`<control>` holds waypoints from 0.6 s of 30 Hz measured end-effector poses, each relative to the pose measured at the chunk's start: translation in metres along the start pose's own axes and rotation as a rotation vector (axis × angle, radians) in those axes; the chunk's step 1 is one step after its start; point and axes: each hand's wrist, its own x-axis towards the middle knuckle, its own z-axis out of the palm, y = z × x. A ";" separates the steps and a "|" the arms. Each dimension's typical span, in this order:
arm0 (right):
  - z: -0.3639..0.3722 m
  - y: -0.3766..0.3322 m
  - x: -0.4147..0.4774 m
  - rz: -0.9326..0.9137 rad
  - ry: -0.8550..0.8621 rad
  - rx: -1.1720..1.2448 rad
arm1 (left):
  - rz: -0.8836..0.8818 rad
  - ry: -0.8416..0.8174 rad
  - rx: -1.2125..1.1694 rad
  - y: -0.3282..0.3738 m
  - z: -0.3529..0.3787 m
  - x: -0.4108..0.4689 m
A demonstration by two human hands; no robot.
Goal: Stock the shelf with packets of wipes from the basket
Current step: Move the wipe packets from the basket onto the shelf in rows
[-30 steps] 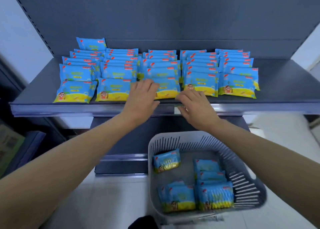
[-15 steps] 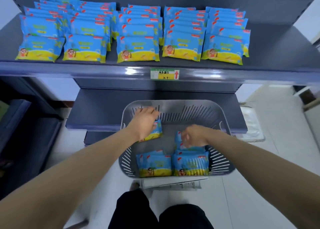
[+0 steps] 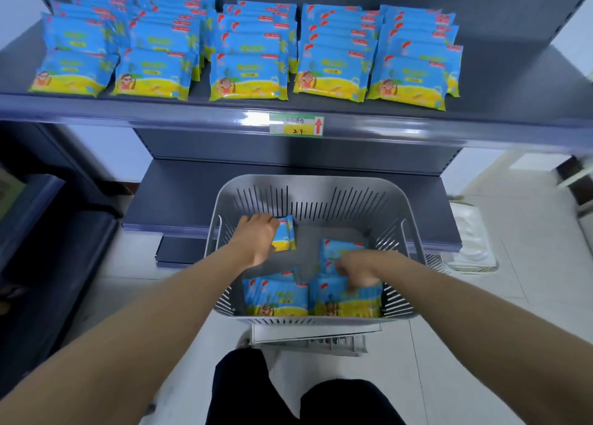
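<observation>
The person's dark-clad knees (image 3: 288, 395) sit just below the basket (image 3: 314, 320), a grey slatted tub on the floor; against its near wall stand two upright bunches of wipes, the near-left bunch (image 3: 277, 298) and the near-right bunch (image 3: 348, 301), touching each other; the right hand (image 3: 356, 270) hangs over the near-right bunch with its fingers bent down into the packet tops, but it is blurred and I cannot tell whether they have closed on anything; just beyond it a couple more packets (image 3: 337, 248) lean by the right wall; the left hand (image 3: 256, 240) is at the far-left corner of the basket, fingers curled round a lone packet (image 3: 285, 237) that pokes out to the right of the palm; past the basket comes a bare lower shelf (image 3: 179, 193), then the price tag (image 3: 296, 124) on the front lip of the stocked shelf (image 3: 513, 81), where five rows of packets (image 3: 247, 78) run from the front edge to the back, pictures facing forward

The step in hand looks like picking up, one packet per hand; to do it well, each hand should pinch a single packet across its short side rather than rake several, since these soft pouches will likely sag and slip; lift straight up clear of the slatted rim before swinging forward; keep the yellow band toward the person so each lands matching its row; the bare right end of the shelf seems the natural place to begin a new row
</observation>
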 end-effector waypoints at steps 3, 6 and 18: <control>-0.025 0.011 -0.011 -0.014 0.204 0.094 | -0.065 -0.070 0.001 -0.007 0.005 0.011; -0.047 0.023 -0.015 0.018 0.427 0.160 | -0.140 -0.107 -0.015 -0.010 0.013 0.024; -0.043 0.026 -0.001 0.078 0.648 0.186 | -0.182 -0.089 0.086 -0.007 0.047 0.057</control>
